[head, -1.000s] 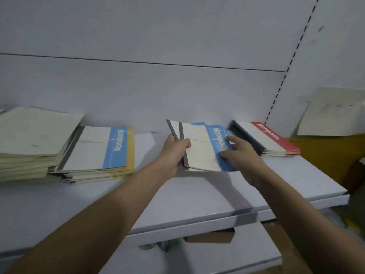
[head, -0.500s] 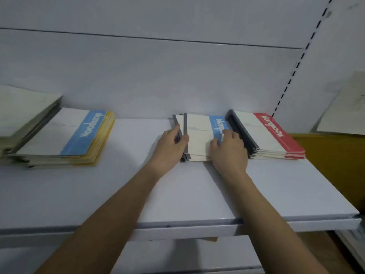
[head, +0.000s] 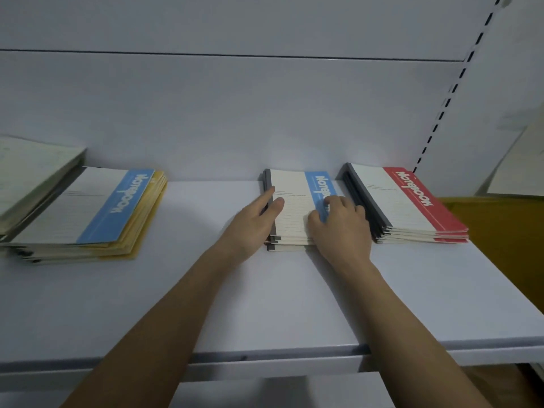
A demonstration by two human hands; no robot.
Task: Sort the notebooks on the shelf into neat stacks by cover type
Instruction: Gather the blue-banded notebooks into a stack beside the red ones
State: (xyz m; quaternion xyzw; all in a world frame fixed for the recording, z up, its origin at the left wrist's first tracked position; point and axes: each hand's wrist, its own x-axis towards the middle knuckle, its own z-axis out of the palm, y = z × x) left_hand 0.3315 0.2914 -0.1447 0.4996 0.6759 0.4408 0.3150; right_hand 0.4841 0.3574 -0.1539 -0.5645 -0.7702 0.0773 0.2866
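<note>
1. Resting against the left edge of the blue-banded notebook stack (head: 290, 207), the left hand (head: 250, 228) lies with its fingers straight: the index finger runs along the dark spine side and the thumb lies on the top cover. It presses rather than grasps.
2. The right hand (head: 341, 225) sits on the right side of the same stack, fingers curled down over the blue "Notebook" band, with the fingertips on the top cover. Whether they pinch the cover or only press on it cannot be told.
3. This stack lies flat at the back of the white shelf (head: 294, 304), near the middle, with its far end close to the back panel (head: 235, 113).
4. Just to its right, apart by a narrow gap, is a stack of red-banded notebooks (head: 412, 207), dark spines to the left.
5. Well apart on the left lies a looser pile: a blue-banded notebook (head: 88, 207) on top of yellow-edged notebooks (head: 147, 213), their edges not lined up.
6. At the far left a pile of pale cream booklets (head: 26, 175) leans over that pile's edge, partly cut off by the picture.
7. A slotted upright (head: 453, 86) runs up the right of the panel; beyond it a yellow surface (head: 500, 231) carries a pale sheet (head: 524, 169).
</note>
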